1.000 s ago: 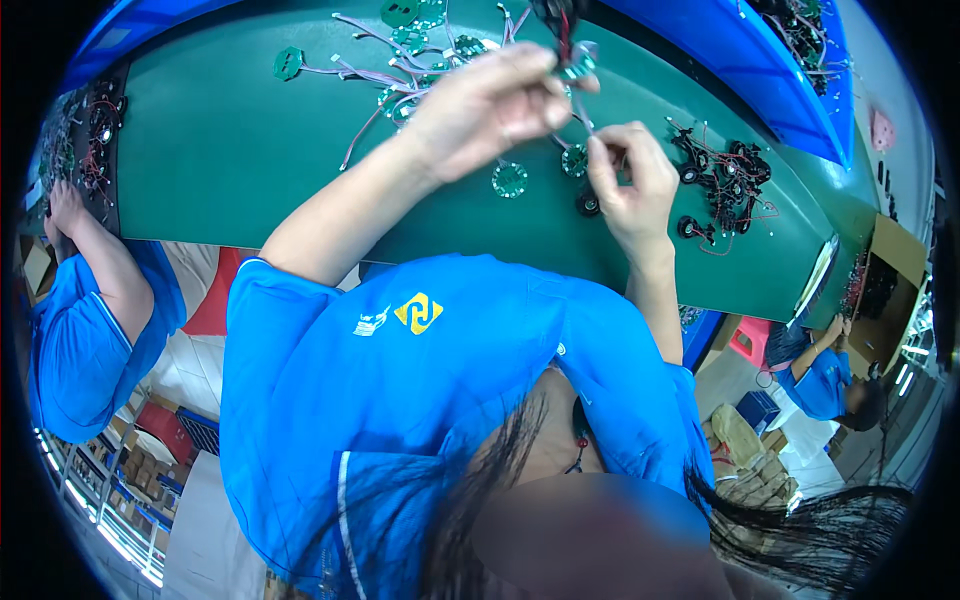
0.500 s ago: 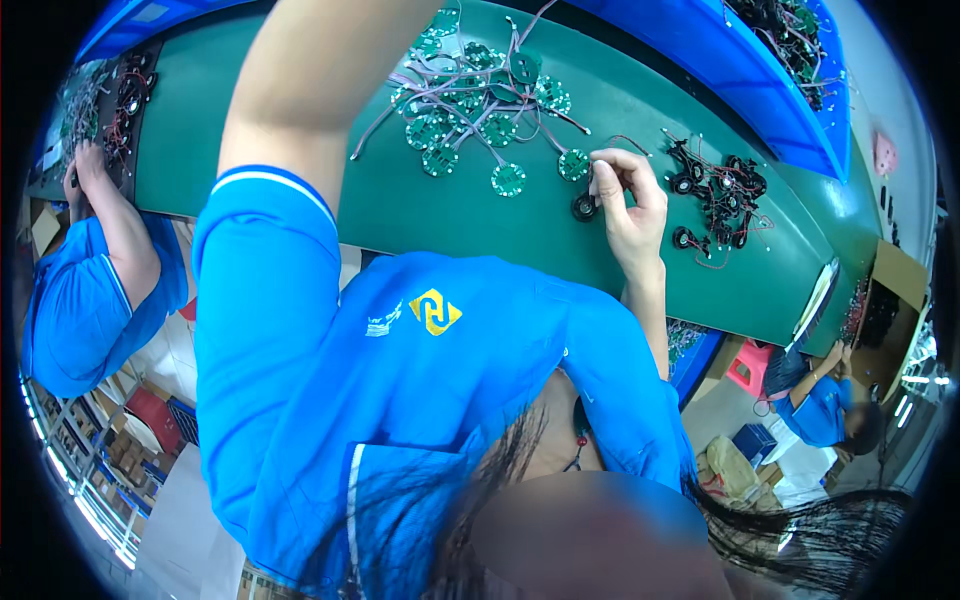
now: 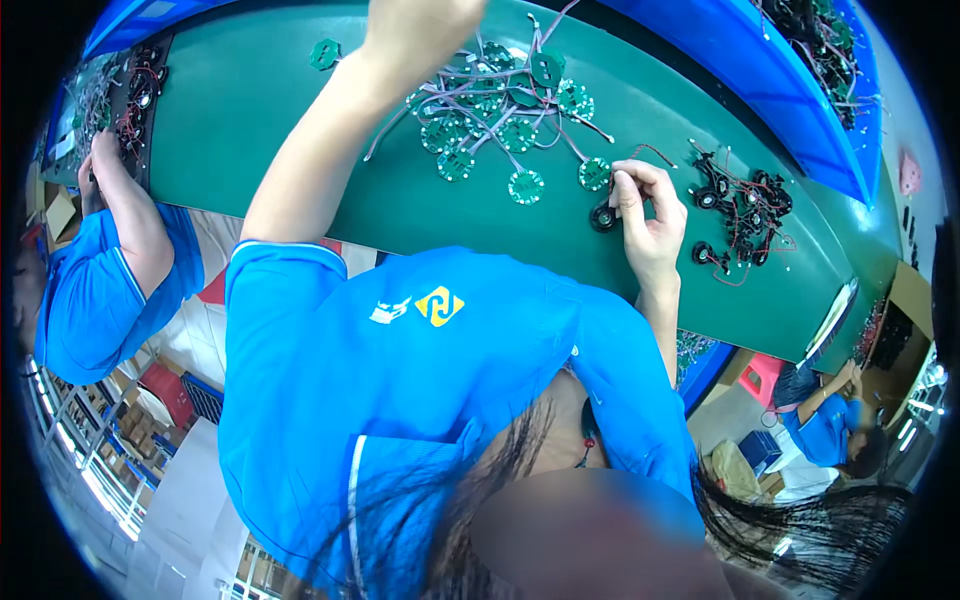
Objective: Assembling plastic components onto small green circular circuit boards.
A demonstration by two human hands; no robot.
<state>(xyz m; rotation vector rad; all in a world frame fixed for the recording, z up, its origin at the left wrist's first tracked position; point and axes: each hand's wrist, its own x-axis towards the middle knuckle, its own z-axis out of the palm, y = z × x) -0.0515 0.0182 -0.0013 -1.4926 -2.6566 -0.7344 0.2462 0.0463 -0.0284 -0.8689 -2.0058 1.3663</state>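
Observation:
My right hand [image 3: 652, 205] is closed in a pinch on a small black wheel part [image 3: 603, 217] with a thin red wire, just above the green table. Close to its fingertips lies a round green circuit board [image 3: 594, 174]. My left hand [image 3: 425, 30] reaches to the far side of the table, partly cut off by the top edge; its fingers are hidden. Beside and below it spreads a tangle of round green circuit boards [image 3: 455, 165] with grey-purple cables. A single green board [image 3: 323, 54] lies apart, left of my left forearm.
A heap of black wheel parts [image 3: 745, 205] with red wires lies right of my right hand. Blue bins [image 3: 740, 75] border the table's far side, one filled with wired boards. At far left a co-worker's hand [image 3: 103, 150] works at the table; another person [image 3: 825, 425] sits at far right.
My left arm has drawn back, and its hand has come into view at the top edge. A lone board beside it now shows. My right hand keeps its pinch; the whole view has shifted slightly.

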